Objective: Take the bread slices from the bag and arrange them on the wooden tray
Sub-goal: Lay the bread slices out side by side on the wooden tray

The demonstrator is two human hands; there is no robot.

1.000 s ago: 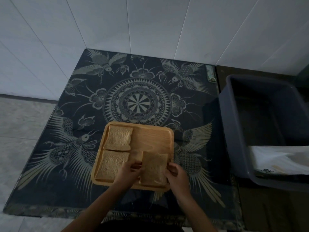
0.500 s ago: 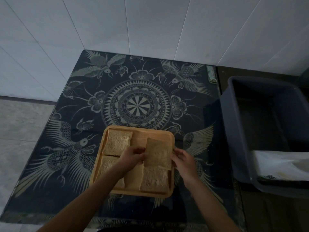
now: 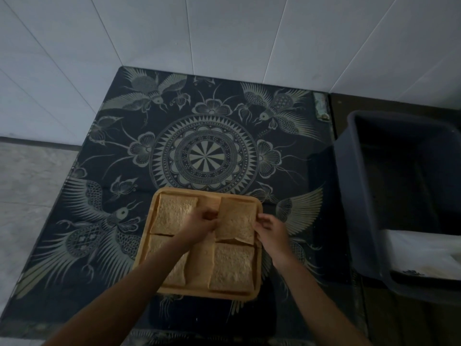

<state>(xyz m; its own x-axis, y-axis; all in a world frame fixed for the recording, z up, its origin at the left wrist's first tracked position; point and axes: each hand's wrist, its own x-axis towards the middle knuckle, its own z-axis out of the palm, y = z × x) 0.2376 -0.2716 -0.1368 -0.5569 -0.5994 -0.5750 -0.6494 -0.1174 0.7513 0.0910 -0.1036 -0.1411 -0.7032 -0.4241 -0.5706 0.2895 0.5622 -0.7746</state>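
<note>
A square wooden tray (image 3: 209, 292) lies on the patterned table, near its front edge. Several bread slices lie on it: one at far left (image 3: 174, 213), one at near left (image 3: 174, 270) partly under my left forearm, one at near right (image 3: 232, 267). A further slice (image 3: 237, 218) sits at the far right of the tray, pinched at its left edge by my left hand (image 3: 199, 222) and at its right edge by my right hand (image 3: 270, 229). The white bread bag (image 3: 421, 255) lies in the grey bin on the right.
A dark cloth with a mandala and bird pattern (image 3: 204, 158) covers the table. A deep grey plastic bin (image 3: 359, 196) stands directly right of the table. White tiled wall rises behind; grey floor lies at the left.
Both hands carried a bread slice from the near right of the tray to its far right corner. One slice stayed behind at the near right.
</note>
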